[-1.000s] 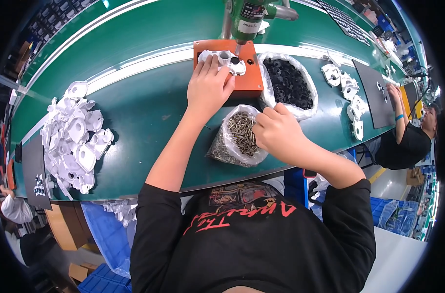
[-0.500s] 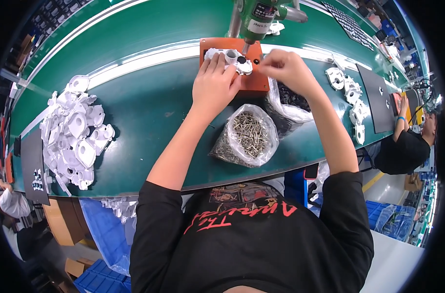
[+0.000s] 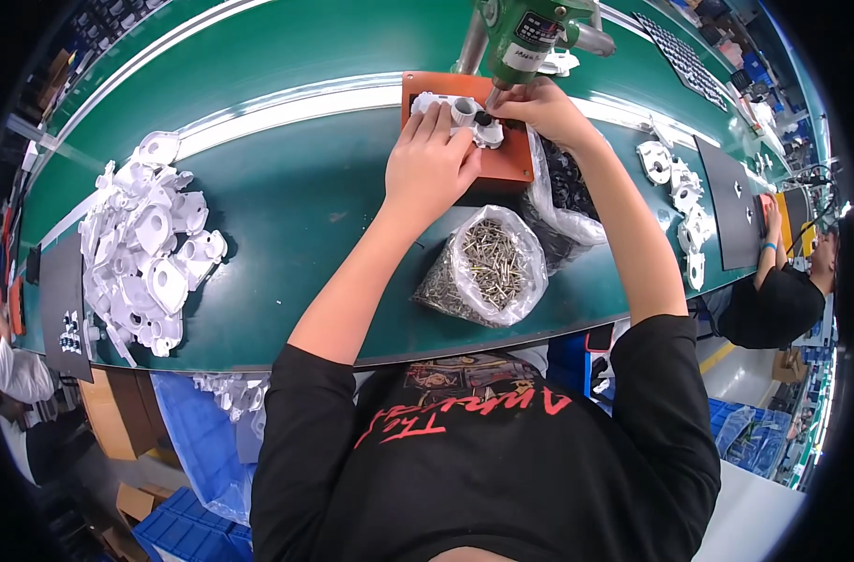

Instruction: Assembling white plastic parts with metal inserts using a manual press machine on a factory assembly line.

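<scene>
A white plastic housing (image 3: 463, 110) with a round tube and a black round insert (image 3: 484, 119) sits on an orange block (image 3: 507, 167). My left hand (image 3: 430, 159) lies over its left side, fingers stretched out and resting on it. Beneath the green press or driver head (image 3: 530, 39), my right hand (image 3: 545, 109) is closed in a pinch beside the metal tip and the insert. Whatever its fingertips hold is too small or hidden to make out. Close to the block stands a clear bag (image 3: 436, 281) of small metal pins or screws (image 3: 494, 265).
Behind my right forearm is another bag holding black parts (image 3: 563, 178). A heap of white housings (image 3: 151, 239) covers the table's left side; several more (image 3: 686, 192) lie at right by a dark mat (image 3: 727, 201). A co-worker (image 3: 773, 290) sits at far right.
My right hand has moved from the block's right side up to the tip under the press head. My left hand stays on the housing. The whole view has shifted slightly.
</scene>
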The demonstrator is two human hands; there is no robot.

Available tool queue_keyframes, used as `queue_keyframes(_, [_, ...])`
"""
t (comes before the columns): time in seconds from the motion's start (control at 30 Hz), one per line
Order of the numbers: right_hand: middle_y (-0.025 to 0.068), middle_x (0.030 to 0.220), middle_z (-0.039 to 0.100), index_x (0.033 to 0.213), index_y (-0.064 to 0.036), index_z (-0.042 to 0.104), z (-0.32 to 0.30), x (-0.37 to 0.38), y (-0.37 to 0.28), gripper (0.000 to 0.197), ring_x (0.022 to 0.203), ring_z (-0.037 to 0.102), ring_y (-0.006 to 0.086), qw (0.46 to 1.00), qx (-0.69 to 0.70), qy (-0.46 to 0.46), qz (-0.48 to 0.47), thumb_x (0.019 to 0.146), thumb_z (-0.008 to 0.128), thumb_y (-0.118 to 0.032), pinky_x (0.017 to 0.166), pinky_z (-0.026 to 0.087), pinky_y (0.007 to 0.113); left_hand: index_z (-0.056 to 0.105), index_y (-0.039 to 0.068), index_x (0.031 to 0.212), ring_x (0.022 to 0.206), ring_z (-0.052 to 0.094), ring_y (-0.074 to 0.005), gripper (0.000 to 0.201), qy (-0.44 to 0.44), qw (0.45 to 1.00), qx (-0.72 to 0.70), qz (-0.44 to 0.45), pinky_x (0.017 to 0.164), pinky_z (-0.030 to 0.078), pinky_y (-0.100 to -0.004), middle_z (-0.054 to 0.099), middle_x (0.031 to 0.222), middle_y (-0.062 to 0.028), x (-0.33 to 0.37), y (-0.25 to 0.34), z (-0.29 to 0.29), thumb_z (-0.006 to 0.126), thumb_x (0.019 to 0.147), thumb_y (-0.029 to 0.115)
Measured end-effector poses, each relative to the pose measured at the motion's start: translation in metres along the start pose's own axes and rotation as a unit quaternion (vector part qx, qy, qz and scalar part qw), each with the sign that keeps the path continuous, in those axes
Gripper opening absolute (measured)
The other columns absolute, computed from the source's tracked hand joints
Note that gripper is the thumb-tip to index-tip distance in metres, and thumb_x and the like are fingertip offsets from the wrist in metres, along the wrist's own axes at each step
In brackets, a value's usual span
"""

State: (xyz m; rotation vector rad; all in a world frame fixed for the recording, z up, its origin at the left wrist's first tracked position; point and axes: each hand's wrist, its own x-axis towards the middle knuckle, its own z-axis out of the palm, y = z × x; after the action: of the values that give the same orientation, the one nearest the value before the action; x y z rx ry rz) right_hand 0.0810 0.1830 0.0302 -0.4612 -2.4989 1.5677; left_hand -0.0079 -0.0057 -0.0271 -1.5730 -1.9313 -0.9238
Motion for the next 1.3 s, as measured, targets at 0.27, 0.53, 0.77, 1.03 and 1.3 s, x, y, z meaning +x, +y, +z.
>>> queue_keyframes(0.27, [0.0046,0.086,0.064,0.103,0.0002,0.056,-0.006,0.005,0.012,0.027,0.08,0.059,0.0107,1.0,0.0,-0.01,-0.01,0.078,0.067,-0.005,0.075,0.046,0.024,0.06,0.005,0.09,0.11,0.056,-0.0345,0.022,-0.007,1.0,-0.005,-0.003,0.095,0.043,-0.0442,0.059,0.114,-0.0202,0.001,0.001,0.0,0.063,0.078,0.024])
queue_keyframes(0.53, [0.0023,0.086,0.061,0.095,-0.004,0.056,-0.002,0.01,0.003,0.022,0.083,0.056,0.0101,0.998,0.004,-0.057,0.008,0.076,0.068,-0.003,0.077,0.045,0.025,0.058,0.004,0.086,0.104,0.058,-0.035,0.021,0.02,1.0,-0.014,0.005,0.094,0.044,-0.0448,0.061,0.107,-0.0236,0.001,0.002,0.0,0.064,0.075,0.021])
queue_keyframes(0.77, [-0.0012,0.081,0.058,0.088,-0.0037,0.06,-0.006,0.015,0.015,0.017,0.077,0.053,0.0073,0.998,-0.043,-0.05,0.022,0.076,0.071,-0.006,0.07,0.043,0.021,0.058,0.004,0.086,0.103,0.059,-0.0359,0.021,0.016,1.0,-0.016,0.001,0.095,0.043,-0.0453,0.061,0.107,-0.025,0.002,0.002,0.002,0.063,0.075,0.021])
queue_keyframes(1.03, [0.0035,0.092,0.062,0.11,-0.0047,0.058,-0.102,0.045,0.009,0.027,0.08,0.057,0.0144,0.974,0.077,0.157,-0.143,0.087,0.056,-0.019,0.07,0.045,0.026,0.056,0.004,0.082,0.104,0.059,-0.0361,0.019,0.026,1.0,-0.01,-0.009,0.096,0.043,-0.0456,0.061,0.107,-0.0264,-0.001,-0.004,0.001,0.062,0.075,0.021])
queue_keyframes(1.3, [0.0034,0.085,0.059,0.101,-0.0059,0.059,-0.261,0.155,-0.095,0.024,0.074,0.055,0.0152,0.942,0.083,0.266,-0.189,0.09,0.053,-0.027,0.064,0.044,0.028,0.056,0.004,0.084,0.107,0.057,-0.0362,0.02,0.008,1.0,-0.013,-0.005,0.098,0.042,-0.0456,0.06,0.111,-0.0264,-0.002,-0.001,0.002,0.062,0.077,0.022])
